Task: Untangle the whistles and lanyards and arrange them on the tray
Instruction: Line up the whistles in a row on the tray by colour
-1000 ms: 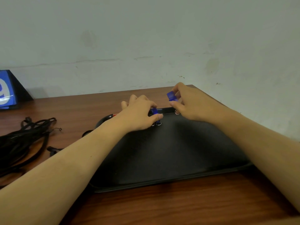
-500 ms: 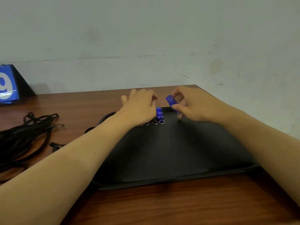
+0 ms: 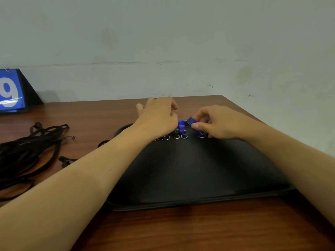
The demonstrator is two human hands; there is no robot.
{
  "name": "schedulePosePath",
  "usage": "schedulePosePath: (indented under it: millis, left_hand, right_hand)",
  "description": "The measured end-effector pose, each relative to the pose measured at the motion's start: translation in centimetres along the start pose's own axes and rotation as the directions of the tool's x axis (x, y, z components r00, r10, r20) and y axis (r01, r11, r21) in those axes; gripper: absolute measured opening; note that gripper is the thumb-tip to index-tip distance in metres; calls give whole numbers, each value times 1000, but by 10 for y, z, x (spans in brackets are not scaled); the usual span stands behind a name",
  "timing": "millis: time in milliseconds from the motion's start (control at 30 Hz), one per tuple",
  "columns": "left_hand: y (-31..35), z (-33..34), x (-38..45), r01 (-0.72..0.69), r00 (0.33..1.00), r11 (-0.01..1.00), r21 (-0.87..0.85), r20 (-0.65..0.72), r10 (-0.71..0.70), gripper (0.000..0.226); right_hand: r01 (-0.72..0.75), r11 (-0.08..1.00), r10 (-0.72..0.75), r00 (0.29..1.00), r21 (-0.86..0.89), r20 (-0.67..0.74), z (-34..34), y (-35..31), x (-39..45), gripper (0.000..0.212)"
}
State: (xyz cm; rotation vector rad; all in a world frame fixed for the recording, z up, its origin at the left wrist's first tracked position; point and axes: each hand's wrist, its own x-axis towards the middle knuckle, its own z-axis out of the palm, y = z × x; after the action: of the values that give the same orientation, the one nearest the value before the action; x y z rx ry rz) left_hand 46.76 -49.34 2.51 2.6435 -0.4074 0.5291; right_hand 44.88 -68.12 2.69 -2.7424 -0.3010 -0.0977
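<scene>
A black tray point(image 3: 199, 178) lies in front of me on the brown table. Along its far edge runs a row of whistles, their metal rings point(image 3: 176, 136) pointing toward me; a blue whistle point(image 3: 181, 128) ends the row on the right. My left hand point(image 3: 157, 118) hovers over the row with loosely curled fingers, hides most of the whistles and grips nothing I can see. My right hand point(image 3: 221, 124) pinches another blue whistle point(image 3: 191, 122) between thumb and fingers, tilted, just right of the row, its ring point(image 3: 202, 136) at the tray surface.
A heap of black lanyards point(image 3: 27, 151) lies on the table at the left, with a loose clip end point(image 3: 66, 160) near the tray. A blue number card point(image 3: 10, 91) stands at the back left. The wall runs behind; the table's right edge is close to the tray.
My left hand set its blue whistle down at the end of the row and let go. My right hand has brought its whistle down and left, close beside that one.
</scene>
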Motion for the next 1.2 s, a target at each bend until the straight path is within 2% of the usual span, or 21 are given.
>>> schedulePosePath:
  millis: [333, 500, 867, 1200]
  left_hand:
    - [-1, 2, 0, 5, 999, 1000, 14, 45, -5, 34]
    - [-1, 2, 0, 2, 999, 1000, 14, 37, -3, 34]
    - [-1, 1, 0, 7, 998, 999, 38, 69, -10, 35]
    - [-2, 1, -1, -5, 995, 999, 52, 100, 0, 45]
  right_hand:
    - [-83, 976, 85, 996, -203, 4, 0, -1, -1, 46]
    - [-46, 992, 46, 999, -118, -2, -2, -5, -2, 32]
    - [-3, 1000, 2, 1000, -26, -9, 1, -4, 1, 39]
    - [25, 989, -32, 998, -144, -48, 3, -5, 2, 44]
